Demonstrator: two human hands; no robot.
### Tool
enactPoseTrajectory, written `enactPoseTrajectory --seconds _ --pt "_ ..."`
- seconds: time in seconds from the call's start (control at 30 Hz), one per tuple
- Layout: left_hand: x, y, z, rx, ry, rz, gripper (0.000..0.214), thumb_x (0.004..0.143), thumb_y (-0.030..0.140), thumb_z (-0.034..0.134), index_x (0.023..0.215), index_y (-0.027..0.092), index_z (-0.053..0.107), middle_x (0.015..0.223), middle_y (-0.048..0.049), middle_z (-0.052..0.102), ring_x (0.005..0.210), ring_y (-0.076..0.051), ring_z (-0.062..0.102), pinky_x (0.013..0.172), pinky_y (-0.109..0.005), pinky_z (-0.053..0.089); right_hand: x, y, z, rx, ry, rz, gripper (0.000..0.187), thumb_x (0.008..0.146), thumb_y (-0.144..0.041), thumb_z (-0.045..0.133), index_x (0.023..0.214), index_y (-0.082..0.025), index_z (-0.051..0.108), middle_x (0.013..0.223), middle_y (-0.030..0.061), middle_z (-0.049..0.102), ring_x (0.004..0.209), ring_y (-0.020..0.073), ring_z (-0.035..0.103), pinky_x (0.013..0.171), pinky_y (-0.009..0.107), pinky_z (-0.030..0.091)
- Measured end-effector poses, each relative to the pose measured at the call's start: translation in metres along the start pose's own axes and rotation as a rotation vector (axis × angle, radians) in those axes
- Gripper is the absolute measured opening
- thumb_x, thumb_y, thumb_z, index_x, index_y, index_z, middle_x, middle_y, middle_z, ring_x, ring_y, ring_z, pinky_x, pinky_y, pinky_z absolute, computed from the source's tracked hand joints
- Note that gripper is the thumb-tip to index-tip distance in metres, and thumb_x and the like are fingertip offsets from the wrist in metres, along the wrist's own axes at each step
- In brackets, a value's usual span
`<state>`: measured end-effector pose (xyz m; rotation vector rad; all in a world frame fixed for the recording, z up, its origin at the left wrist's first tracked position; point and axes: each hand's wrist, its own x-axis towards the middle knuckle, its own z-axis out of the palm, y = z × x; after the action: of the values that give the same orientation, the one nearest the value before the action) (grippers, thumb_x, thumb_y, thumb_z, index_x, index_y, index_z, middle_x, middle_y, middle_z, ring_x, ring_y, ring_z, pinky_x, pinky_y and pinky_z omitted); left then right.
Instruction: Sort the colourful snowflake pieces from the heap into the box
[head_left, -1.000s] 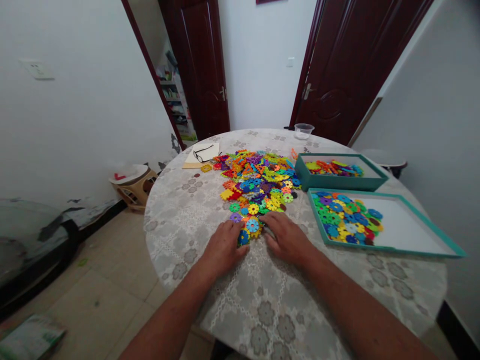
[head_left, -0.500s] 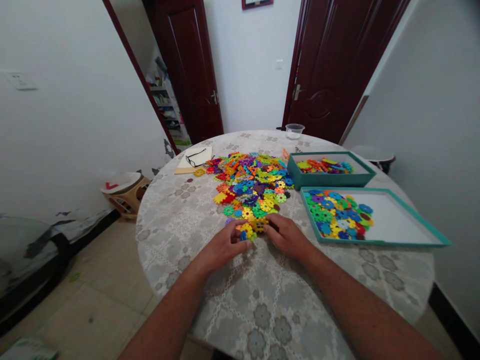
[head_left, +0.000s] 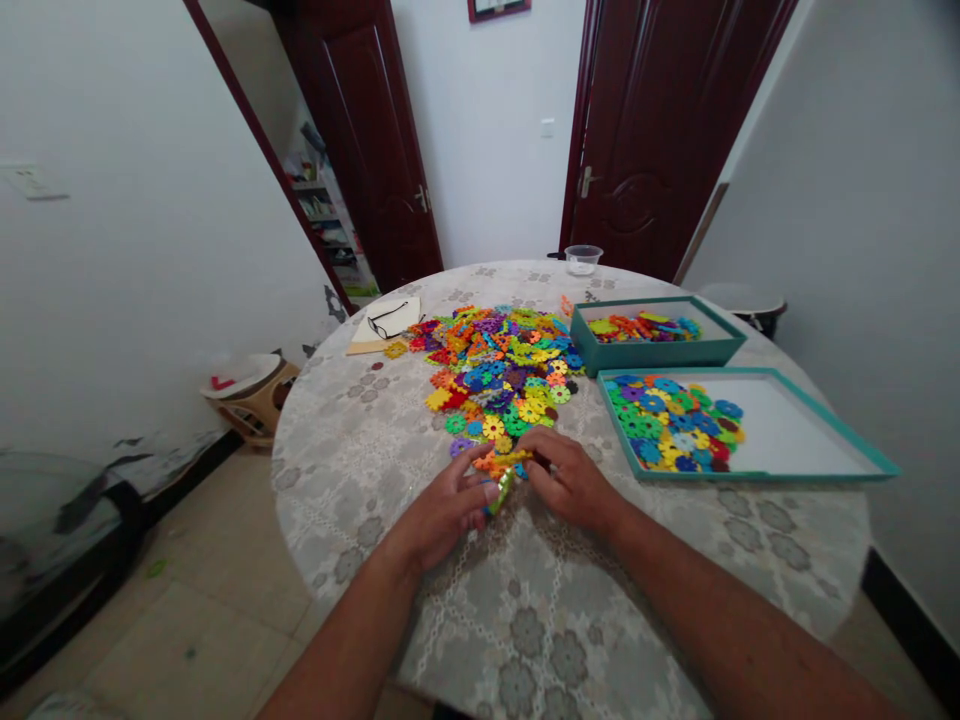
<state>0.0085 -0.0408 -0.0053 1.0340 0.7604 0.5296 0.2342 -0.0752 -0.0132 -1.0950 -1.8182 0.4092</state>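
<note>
Between my two hands is a small assembly of joined plastic snowflake discs (head_left: 507, 478), with yellow, orange, green and blue parts. My left hand (head_left: 448, 500) is closed on its left side, thumb on the near face. The fingers of my right hand (head_left: 564, 475) pinch a yellow part on the right; how those pieces join is hidden by the fingers. Just beyond the hands, a heap of loose snowflake discs (head_left: 499, 365) in many colours spreads over the patterned tablecloth (head_left: 352, 430).
A teal box (head_left: 660, 350) with discs stands at the right rear. In front of it lies a teal-edged lid (head_left: 802, 420) with more discs on its left side. Eyeglasses (head_left: 386, 322) rest on a notepad (head_left: 409, 312); a clear plastic bowl (head_left: 583, 262) stands at the far edge.
The assembly has turned in my hands, so its green and orange sides show more. My left hand has tilted slightly, and the whole view has shifted a little.
</note>
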Motion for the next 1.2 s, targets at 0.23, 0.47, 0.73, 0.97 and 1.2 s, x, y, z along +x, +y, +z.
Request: enactPoseTrajectory --seconds 0.23,0.47,0.73,0.97,1.2 --pt "0.004 -0.002 0.002 -0.055 0.002 -0.013 0.065 0.083 0.041 0.084 0.142 0.027 0.059 0.117 -0.0081 0.065 0.087 -0.013 0.062 0.062 -0.021 0.043 -0.002 -0.002 -0.001 0.019 -0.135 0.007 0.010 0.093 -0.022 0.063 0.103 -0.022 0.065 0.092 0.0029 0.066 0.081 0.0178 0.059 0.073 0.029 0.047" --pt "0.003 0.009 -0.001 0.035 0.116 0.029 0.053 0.083 0.051 0.081 0.122 0.017 0.071 0.102 -0.0079 0.068 0.074 -0.012 0.060 0.056 -0.022 0.043 0.001 -0.005 -0.017 0.046 -0.121 0.095 0.005 0.093 -0.026 0.063 0.093 -0.021 0.063 0.082 0.0004 0.061 0.072 0.0160 0.054 0.068 0.029 0.041" --pt "-0.007 0.021 -0.034 0.889 0.409 0.332 0.036 0.096 0.045 0.060 0.123 0.024 0.070 0.123 -0.0080 0.073 0.109 -0.025 0.068 0.092 -0.038 0.056 0.002 0.016 -0.018 0.027 0.183 0.429 0.012 0.087 -0.026 0.056 0.098 -0.022 0.058 0.075 -0.0034 0.053 0.068 0.0160 0.050 0.063 0.028 0.036" --pt "0.019 0.020 -0.045 1.426 0.370 0.417 0.044 0.090 0.022 0.063 0.133 0.020 0.064 0.134 -0.0139 0.067 0.128 -0.030 0.060 0.114 -0.047 0.044 0.002 0.015 -0.014 0.069 0.174 0.448 0.025 0.089 -0.030 0.051 0.109 -0.022 0.063 0.081 0.0000 0.059 0.073 0.0185 0.054 0.066 0.030 0.039" --pt "0.040 0.033 -0.039 1.677 0.267 0.265 0.044 0.089 0.033 0.067 0.131 0.023 0.065 0.122 -0.0127 0.067 0.111 -0.030 0.062 0.100 -0.042 0.047 0.001 0.022 -0.010 0.235 0.178 0.549 0.037 0.091 -0.035 0.051 0.121 -0.023 0.070 0.078 0.0014 0.062 0.066 0.0178 0.054 0.058 0.028 0.040"
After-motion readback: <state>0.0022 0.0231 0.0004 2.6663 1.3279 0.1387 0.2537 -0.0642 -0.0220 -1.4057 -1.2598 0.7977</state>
